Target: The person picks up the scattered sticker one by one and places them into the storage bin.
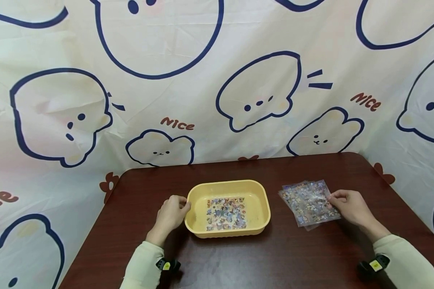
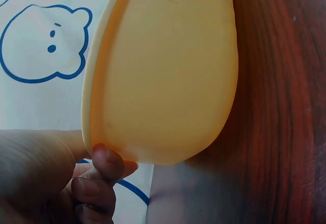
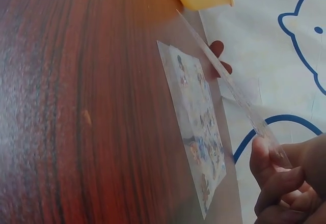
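My left hand (image 1: 169, 214) pinches the left rim of a yellow plastic basin (image 1: 257, 208), thumb and fingers at its edge. On the basin's floor lies a square sheet of small cartoon stickers (image 1: 226, 214). To the right, my right hand (image 1: 351, 208) pinches the right edge of a clear sticker sheet (image 1: 312, 204) between thumb and fingers. In the right wrist view that sheet is tilted up, seen nearly edge-on. Beneath it another sticker sheet (image 3: 198, 127) lies flat on the table, mostly covered in the head view.
The dark reddish-brown wooden table (image 1: 235, 261) has rounded far corners. Pale cloth printed with blue-outlined cartoon animals (image 1: 260, 96) hangs behind it and at both sides. A black band with a small device is on each wrist, over pale sleeves (image 1: 144, 265).
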The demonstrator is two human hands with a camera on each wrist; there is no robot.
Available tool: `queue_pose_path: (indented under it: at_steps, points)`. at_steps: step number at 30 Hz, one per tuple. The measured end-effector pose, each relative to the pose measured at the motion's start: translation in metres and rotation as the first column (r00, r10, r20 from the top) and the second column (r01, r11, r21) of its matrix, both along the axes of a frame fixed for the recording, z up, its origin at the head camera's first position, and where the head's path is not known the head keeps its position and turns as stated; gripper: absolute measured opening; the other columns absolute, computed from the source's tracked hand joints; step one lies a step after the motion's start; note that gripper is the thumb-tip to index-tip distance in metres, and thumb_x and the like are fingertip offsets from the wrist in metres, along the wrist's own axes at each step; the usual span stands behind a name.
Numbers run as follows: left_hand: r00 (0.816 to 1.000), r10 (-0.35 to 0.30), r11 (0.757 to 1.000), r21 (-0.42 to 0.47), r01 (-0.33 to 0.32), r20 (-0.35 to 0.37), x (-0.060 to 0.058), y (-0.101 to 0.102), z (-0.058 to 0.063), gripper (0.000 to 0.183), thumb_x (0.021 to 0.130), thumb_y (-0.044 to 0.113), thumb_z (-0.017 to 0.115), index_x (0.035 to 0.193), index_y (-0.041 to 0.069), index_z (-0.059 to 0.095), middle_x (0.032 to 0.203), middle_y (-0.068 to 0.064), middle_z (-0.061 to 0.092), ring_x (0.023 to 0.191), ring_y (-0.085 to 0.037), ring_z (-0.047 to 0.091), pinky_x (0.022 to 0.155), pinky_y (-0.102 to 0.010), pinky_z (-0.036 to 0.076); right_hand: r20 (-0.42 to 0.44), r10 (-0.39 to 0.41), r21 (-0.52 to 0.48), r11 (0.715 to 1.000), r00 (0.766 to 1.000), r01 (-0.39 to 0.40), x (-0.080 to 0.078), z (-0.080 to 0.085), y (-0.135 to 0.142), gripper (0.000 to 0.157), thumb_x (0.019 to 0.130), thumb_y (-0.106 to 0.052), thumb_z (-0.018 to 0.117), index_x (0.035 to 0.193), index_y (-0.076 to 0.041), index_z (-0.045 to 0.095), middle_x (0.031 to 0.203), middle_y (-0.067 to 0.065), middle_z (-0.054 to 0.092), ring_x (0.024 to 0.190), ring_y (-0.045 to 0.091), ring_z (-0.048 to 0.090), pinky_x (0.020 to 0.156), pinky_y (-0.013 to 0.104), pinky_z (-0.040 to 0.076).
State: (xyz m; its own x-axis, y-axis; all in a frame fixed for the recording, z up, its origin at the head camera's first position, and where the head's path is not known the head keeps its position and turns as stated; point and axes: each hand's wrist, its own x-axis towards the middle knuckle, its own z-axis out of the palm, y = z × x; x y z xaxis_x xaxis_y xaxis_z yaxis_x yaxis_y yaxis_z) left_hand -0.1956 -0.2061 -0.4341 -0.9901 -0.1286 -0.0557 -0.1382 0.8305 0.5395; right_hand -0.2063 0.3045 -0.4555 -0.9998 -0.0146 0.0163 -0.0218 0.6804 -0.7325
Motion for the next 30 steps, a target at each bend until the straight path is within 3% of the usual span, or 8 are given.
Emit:
queue_pose_path:
  at_steps: [10, 18, 30]
  points:
    - [1.0, -0.002, 1.0, -0.003, 0.002, 0.008, 0.0, -0.001, -0.001, 0.034, 0.097, 0.025, 0.064, 0.12, 0.001, 0.072, 0.099, -0.011, 0.078, 0.083, -0.019, 0.071, 0.073, -0.041, 0.055, -0.038, -0.019, 0.0, 1.0, 0.999, 0.019, 0.002, 0.006, -0.004, 0.033, 0.105, -0.02, 0.052, 0.106, 0.01, 0.066, 0.073, 0.007, 0.072, 0.05, 0.006, 0.04, 0.045, 0.028, 0.034]
    - [1.0, -0.006, 1.0, -0.009, 0.006, 0.003, 0.0, -0.001, -0.001, 0.034, 0.097, 0.025, 0.064, 0.119, 0.001, 0.072, 0.1, -0.012, 0.078, 0.084, -0.02, 0.071, 0.073, -0.042, 0.055, -0.049, -0.023, -0.01, 1.0, 0.999, 0.023, 0.003, 0.011, -0.008, 0.034, 0.105, -0.02, 0.054, 0.107, 0.011, 0.066, 0.076, 0.01, 0.074, 0.055, 0.005, 0.053, 0.046, 0.028, 0.038]
    - [1.0, -0.005, 1.0, -0.012, 0.005, 0.001, -0.002, -0.002, -0.001, 0.034, 0.096, 0.026, 0.065, 0.118, 0.001, 0.073, 0.099, -0.01, 0.078, 0.083, -0.018, 0.071, 0.073, -0.041, 0.055, -0.088, -0.014, -0.018, 1.0, 0.996, 0.012, 0.003, 0.02, -0.015, 0.033, 0.104, -0.021, 0.055, 0.107, 0.01, 0.067, 0.074, 0.009, 0.073, 0.051, 0.005, 0.049, 0.043, 0.028, 0.036]
